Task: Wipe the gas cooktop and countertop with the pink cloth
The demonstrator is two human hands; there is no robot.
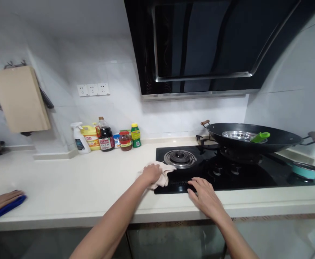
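Note:
My left hand (152, 173) presses down on a pale cloth (161, 179), its fingers bunched over it. The cloth lies across the left edge of the black glass gas stove (179, 180), partly on the white countertop (106, 187). Just behind it is the stove's left burner (180, 158), with no pan on it. Near the stove's front edge hovers or rests my right hand (203, 194), fingers apart and holding nothing; whether it touches the glass I cannot tell.
A black wok (278, 138) with a green-handled strainer (260, 137) sits on the right burner. A turquoise-sided pan (305, 170) is at far right. Sauce bottles (106, 138) line the wall. Another person's hand (3, 203) holds a blue cloth (10, 208). The range hood (200, 46) overhangs.

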